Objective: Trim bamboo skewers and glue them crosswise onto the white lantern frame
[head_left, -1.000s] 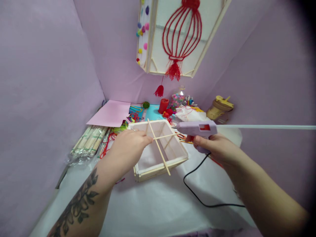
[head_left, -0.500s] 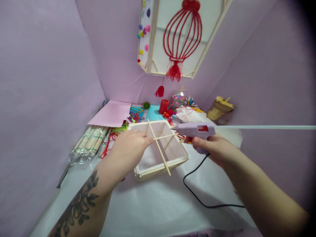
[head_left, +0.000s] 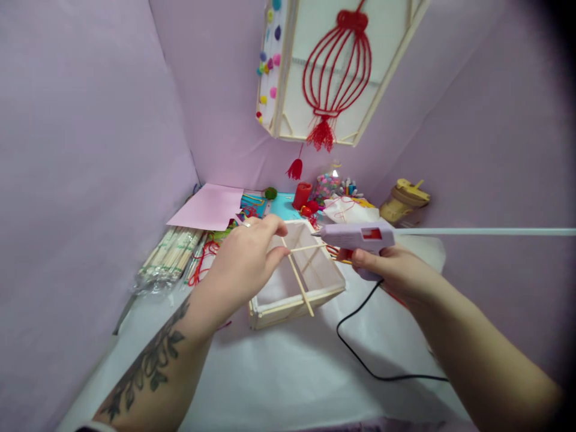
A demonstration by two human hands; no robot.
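Note:
My right hand (head_left: 391, 264) is closed round the handle of a lilac glue gun (head_left: 355, 235), whose nozzle points left over the box; a long white glue stick (head_left: 486, 231) runs out of its back. Below it stands an open-topped box frame (head_left: 288, 313) of thin wooden sticks with white walls. One stick (head_left: 302, 285) lies across its top, and a second stick (head_left: 308, 247) crosses it. Over the box's left side, my left hand (head_left: 249, 255) has thumb and forefinger apart, the thumb tip at the crossing of the sticks. Its other fingers are partly hidden.
A black cord (head_left: 346, 342) curls over the white table. Bundled sticks in plastic (head_left: 168, 255) and pink paper (head_left: 209, 207) lie at left. A lantern (head_left: 335, 72) with red yarn hangs ahead. A red candle-like roll (head_left: 302, 195) and a yellow-lidded cup (head_left: 402, 201) stand behind.
My left thumb and forefinger have parted from their pinch at the crossed sticks, the forefinger lifting. My right hand keeps the glue gun nearly in place. The view has shifted slightly.

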